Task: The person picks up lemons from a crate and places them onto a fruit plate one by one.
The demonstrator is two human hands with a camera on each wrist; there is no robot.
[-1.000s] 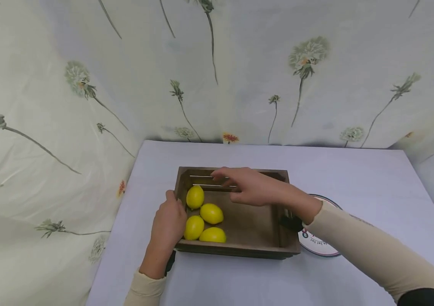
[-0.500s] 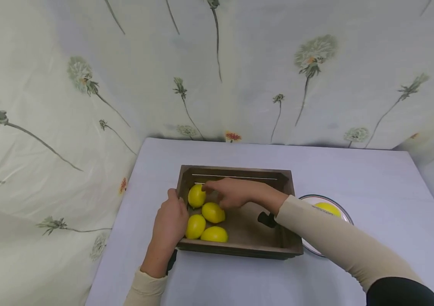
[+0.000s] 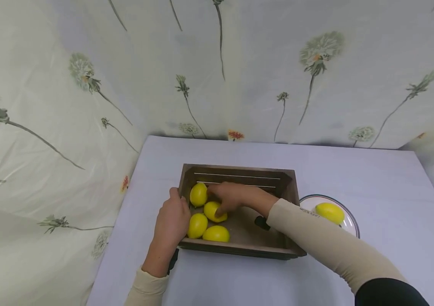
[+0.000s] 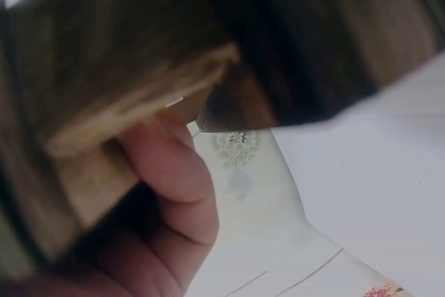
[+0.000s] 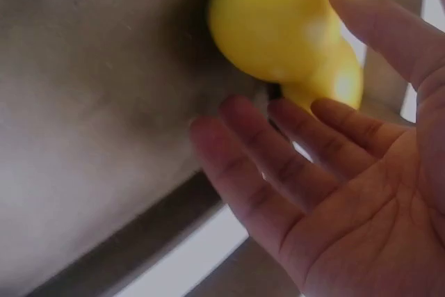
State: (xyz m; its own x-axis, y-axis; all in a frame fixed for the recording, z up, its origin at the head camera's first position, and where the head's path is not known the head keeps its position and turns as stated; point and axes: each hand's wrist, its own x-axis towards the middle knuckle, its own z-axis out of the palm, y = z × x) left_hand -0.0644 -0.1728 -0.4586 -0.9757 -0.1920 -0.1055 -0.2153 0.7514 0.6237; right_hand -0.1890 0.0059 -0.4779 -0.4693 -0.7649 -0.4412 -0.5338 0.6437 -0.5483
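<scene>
In the head view a brown wooden crate (image 3: 247, 248) holds several yellow lemons (image 3: 216, 233) grouped at its left end. My left hand (image 3: 171, 217) grips the crate's left wall; in the left wrist view its fingers (image 4: 177, 172) curl round a wooden slat (image 4: 139, 102). Inside the crate, my right hand (image 3: 236, 196) reaches down at the middle lemon (image 3: 211, 210), its thumb overlapping that fruit. The right wrist view shows the palm with fingers extended and spread, and the thumb apart, on either side of a lemon (image 5: 268, 22). Another lemon (image 3: 199, 194) lies by the fingertips.
Right of the crate, a round rimmed plate (image 3: 355, 227) carries one lemon (image 3: 329, 213), and the right sleeve covers part of it. A white cloth (image 3: 236, 280) covers the table. Flower-printed fabric (image 3: 255, 76) hangs behind and to the left.
My right hand has moved left and down into the crate, from above its middle to the lemons. The plate's lemon has come into view. My left hand keeps its grip on the crate.
</scene>
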